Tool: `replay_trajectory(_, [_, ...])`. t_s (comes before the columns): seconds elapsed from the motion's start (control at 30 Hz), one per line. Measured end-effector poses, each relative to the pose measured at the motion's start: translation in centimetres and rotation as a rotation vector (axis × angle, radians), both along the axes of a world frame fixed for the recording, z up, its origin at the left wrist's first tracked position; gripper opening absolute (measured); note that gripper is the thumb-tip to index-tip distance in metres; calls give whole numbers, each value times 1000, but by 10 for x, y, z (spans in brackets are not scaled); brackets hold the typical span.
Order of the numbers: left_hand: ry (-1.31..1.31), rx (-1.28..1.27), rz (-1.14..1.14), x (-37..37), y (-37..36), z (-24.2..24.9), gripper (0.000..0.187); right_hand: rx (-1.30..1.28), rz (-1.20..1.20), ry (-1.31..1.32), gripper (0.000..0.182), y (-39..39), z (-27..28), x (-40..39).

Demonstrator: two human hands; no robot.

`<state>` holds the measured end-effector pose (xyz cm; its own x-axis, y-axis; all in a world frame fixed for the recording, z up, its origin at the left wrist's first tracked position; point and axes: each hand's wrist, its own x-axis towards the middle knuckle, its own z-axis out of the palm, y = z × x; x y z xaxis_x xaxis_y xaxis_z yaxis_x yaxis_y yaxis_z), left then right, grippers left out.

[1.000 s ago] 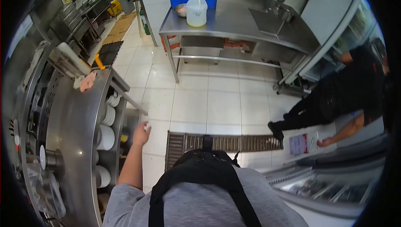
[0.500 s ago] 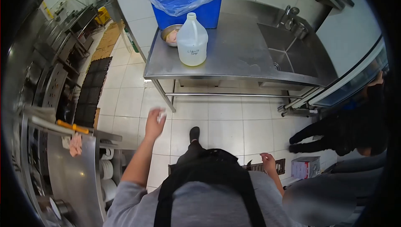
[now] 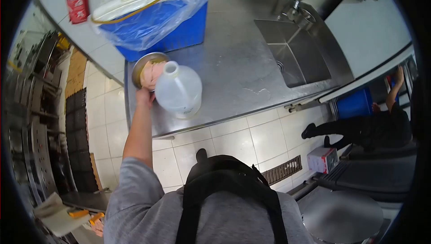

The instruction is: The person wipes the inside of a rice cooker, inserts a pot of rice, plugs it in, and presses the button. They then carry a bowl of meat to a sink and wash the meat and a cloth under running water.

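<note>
stainless steel bench [image 3: 233, 78] fills the upper middle of the frame, with a sink [image 3: 294, 57] set into its right part. left hand [image 3: 150, 77] reaches to a metal bowl [image 3: 144, 64] near the bench's left end, fingers curled over pale contents; whether it grips them i cannot tell. translucent plastic jug [image 3: 178, 91], cap off, stands just right of that hand, touching or nearly so. blue tub [image 3: 157, 24] under a clear plastic bag sits behind the bowl. red label [image 3: 76, 2] on the wall at upper left is unreadable. right hand is out of sight. another person [image 3: 372, 127] bends at the right edge.
</note>
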<state>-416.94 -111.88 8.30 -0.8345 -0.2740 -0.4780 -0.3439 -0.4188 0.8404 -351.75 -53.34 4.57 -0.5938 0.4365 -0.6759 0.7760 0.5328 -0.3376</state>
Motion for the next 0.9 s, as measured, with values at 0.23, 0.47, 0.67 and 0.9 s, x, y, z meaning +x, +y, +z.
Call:
replay_trajectory(0.23, [113,-1,50,54,-43,30,24,24,-91,42,28,17,5,4])
replay_trajectory(0.47, [96,-166,255,167,-106,74,28,-81,-117,23,19,127,-37,-3])
replay_trajectory(0.67, [-31,-183,507,301,-104,81,32,-15,285,-83,26,253,-76,-56])
replay_trajectory(0.9, [-152,-155,571,428,-3,85,31,53,374,52,23,370,-54,-188])
